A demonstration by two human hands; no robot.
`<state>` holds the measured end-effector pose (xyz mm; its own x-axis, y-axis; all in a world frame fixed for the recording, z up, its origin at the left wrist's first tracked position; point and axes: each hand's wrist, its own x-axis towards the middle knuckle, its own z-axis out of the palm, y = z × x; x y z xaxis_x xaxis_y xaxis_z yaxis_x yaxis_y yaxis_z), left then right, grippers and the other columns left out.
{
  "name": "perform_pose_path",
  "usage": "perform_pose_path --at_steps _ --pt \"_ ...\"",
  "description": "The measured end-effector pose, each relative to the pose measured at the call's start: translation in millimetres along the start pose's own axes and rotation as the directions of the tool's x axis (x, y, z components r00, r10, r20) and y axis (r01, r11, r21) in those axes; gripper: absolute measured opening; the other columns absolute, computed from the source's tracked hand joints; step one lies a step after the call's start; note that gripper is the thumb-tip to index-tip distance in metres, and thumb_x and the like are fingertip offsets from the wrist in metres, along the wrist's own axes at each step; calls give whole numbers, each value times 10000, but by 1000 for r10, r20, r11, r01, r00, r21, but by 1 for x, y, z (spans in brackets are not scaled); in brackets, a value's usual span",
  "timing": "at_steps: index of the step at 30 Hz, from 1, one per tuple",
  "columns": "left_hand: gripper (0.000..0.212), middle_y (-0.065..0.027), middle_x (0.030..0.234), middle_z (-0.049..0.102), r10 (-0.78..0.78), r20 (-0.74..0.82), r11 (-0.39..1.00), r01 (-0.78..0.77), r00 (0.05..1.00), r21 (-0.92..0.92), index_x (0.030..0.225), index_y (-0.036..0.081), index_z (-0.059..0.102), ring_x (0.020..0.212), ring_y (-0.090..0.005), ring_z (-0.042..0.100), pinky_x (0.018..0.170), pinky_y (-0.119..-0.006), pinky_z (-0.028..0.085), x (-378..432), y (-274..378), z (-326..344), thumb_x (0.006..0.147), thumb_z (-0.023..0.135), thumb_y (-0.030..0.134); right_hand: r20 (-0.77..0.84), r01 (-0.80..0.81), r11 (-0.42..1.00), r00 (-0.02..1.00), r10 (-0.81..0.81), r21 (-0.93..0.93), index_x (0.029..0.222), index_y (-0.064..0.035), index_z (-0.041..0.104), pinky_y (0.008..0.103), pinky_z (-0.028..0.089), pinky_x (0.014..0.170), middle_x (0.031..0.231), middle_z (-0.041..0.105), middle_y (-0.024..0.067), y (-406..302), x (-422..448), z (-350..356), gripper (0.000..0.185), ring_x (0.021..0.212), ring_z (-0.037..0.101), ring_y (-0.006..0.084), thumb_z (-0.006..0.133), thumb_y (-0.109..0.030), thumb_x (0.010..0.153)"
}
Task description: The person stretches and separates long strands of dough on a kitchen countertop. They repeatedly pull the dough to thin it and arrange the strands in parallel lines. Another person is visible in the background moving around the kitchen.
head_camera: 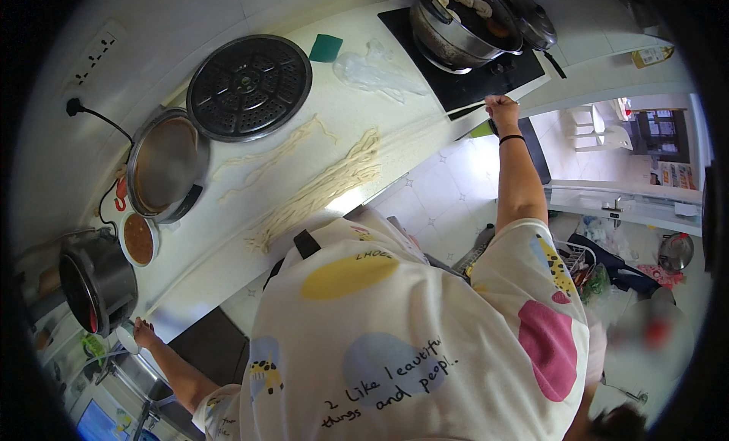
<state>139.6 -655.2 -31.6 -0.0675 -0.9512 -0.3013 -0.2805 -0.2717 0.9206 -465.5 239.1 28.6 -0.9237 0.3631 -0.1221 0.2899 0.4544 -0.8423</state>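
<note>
My arms are spread wide over the white countertop [239, 270]. Pinched in my right hand [502, 109], near the front corner of the cooktop, is one end of a pale, thin dough strand [435, 124]. My left hand [144, 333] grips its other end at the far left, beside a black pot. The strand stretches taut and blurred between them; its middle is hard to make out. Below lies a bundle of long hand-pulled noodles [324, 185], with a few looser noodles [267, 150] behind it.
A black perforated steamer plate [249, 88], a pan of brownish liquid [166, 159], a bowl of brown sauce [139, 239] and a dark pot [105, 281] line the wall. Dough pieces sit inside a large pot [450, 34] on the cooktop [472, 85]. A plastic bag [370, 71] lies nearby.
</note>
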Motion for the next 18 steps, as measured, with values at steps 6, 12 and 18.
perform_pose_path --at_steps 6,12,18 --pt "229 -58 830 583 376 257 757 -455 890 469 943 7 581 688 -119 536 591 -232 440 -94 37 98 824 508 189 224 107 988 966 -129 109 789 -41 613 183 442 588 711 584 -4 -47 -47 36 82 631 527 64 629 -113 753" --pt "138 -24 810 549 479 562 709 -674 674 205 917 29 592 712 -89 507 664 -203 420 -241 92 202 830 504 89 507 -69 837 821 -262 543 852 -12 570 215 466 681 825 611 63 -99 -127 104 88 763 576 127 573 -71 786" --pt "85 -85 771 568 424 833 609 -793 355 28 847 16 586 706 -149 549 641 -235 435 -333 123 285 776 550 46 788 -457 676 530 -315 578 820 -18 533 224 467 595 778 576 77 -143 -218 181 49 727 591 177 516 -64 823"
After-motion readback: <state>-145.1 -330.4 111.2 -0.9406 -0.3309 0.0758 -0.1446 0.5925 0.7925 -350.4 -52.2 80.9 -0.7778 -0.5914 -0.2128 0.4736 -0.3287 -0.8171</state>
